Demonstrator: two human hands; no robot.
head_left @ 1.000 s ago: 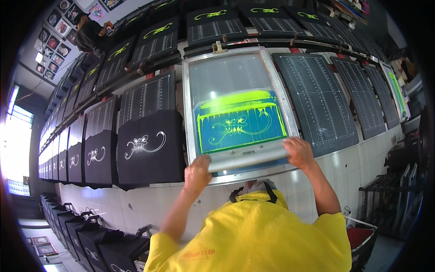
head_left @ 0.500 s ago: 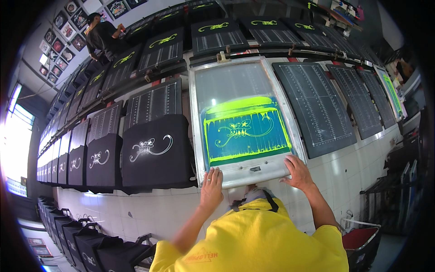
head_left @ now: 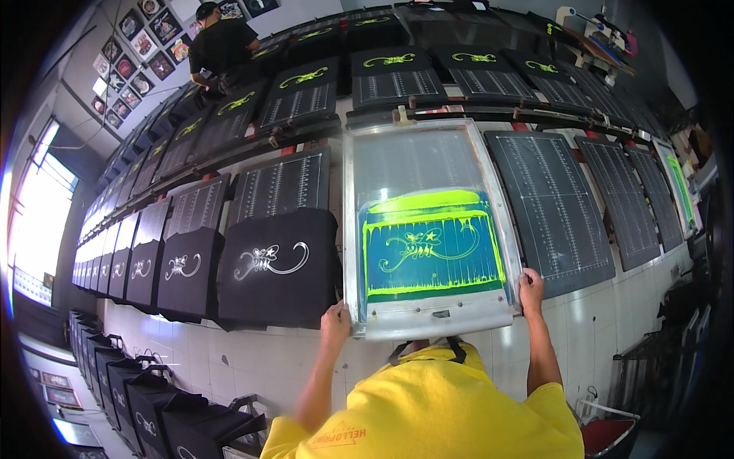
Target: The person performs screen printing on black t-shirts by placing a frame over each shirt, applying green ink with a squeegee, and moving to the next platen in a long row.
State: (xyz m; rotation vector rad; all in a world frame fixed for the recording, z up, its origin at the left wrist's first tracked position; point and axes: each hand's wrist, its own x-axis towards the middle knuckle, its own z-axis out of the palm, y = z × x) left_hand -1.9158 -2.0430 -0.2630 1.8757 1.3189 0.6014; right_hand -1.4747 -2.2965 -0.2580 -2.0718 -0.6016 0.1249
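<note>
A metal-edged screen printing frame lies in front of me over a printing board. Bright yellow-green ink spreads across its blue-green mesh in a band and round a scrolled star design. At its lower left corner is my left hand, fingers closed against the outer edge. My right hand is closed at the lower right side of the same frame, with the fingertips partly hidden. Left of the frame, a black shirt carrying a pale scrolled print is spread over its board.
Bare ruled boards line the right side. More black shirts run off to the left, and shirts with yellow-green prints fill the row beyond the rail. A person stands far left. A red-lined bin sits lower right.
Both hands have moved from the top of the frame's near bar out to its two sides, and their fingers have closed. The whole view has shifted slightly. The distant person has changed posture.
</note>
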